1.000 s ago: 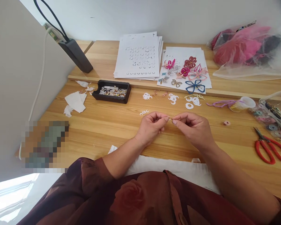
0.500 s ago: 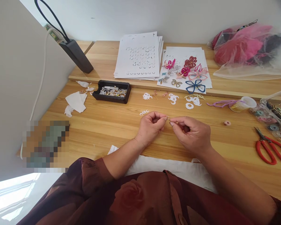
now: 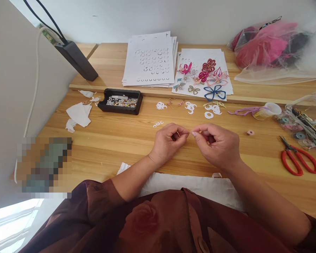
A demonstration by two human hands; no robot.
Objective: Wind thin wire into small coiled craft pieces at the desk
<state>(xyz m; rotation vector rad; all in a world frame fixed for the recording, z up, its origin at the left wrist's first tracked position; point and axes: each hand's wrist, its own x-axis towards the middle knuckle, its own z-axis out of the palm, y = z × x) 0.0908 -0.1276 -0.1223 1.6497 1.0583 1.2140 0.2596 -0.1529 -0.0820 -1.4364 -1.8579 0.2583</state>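
My left hand (image 3: 170,142) and my right hand (image 3: 218,144) meet above the middle of the wooden table, fingertips nearly touching. Both are closed in a pinch. What the left fingertips hold is too small to make out. A fine thread (image 3: 241,133) runs from behind my right hand to a small pink spool (image 3: 250,132); the right fingers seem to pinch its other end. Just beyond my left hand lie small white paper crescents (image 3: 158,124). Larger white crescents (image 3: 190,107) and white paper rings (image 3: 209,115) lie farther back.
Left stands a black tray (image 3: 121,109) of beads, near torn white paper (image 3: 79,114). Red-handled scissors (image 3: 300,158) lie right, by a clear box (image 3: 305,123) and a plastic cup (image 3: 272,109). On the raised shelf are printed sheets (image 3: 150,63) and flower ornaments (image 3: 214,93).
The fingertips have drawn slightly apart, and the small pale piece seen between them before is now hardly visible. The whole view has shifted, so the table things appear farther left.
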